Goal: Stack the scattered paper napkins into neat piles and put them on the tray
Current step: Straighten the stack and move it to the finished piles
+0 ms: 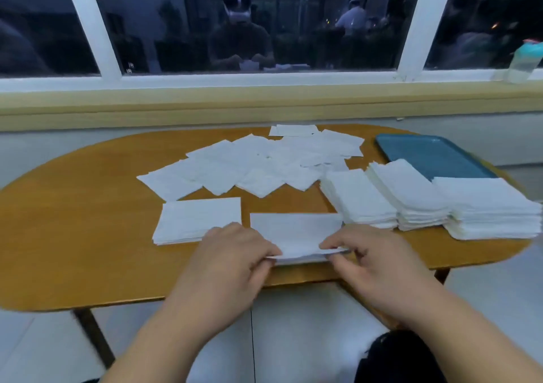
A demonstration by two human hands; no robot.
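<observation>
Pinching near corners, hands [235, 253] [379, 262] hold the napkin pile [295, 231] lengthwise left-right.

The left hand [235, 253] and right hand [373, 259] are pinching the near edge of a thin white paper napkin stack [296, 232], which is lying on the oval wooden table [88, 206] to the near left of the blue rectangular plastic tray [426, 153]. Three taller white napkin piles [408, 188] are sitting in a row just beside the tray's near-left side. Loose white napkins [249, 165] are lying scattered to its left.
</observation>
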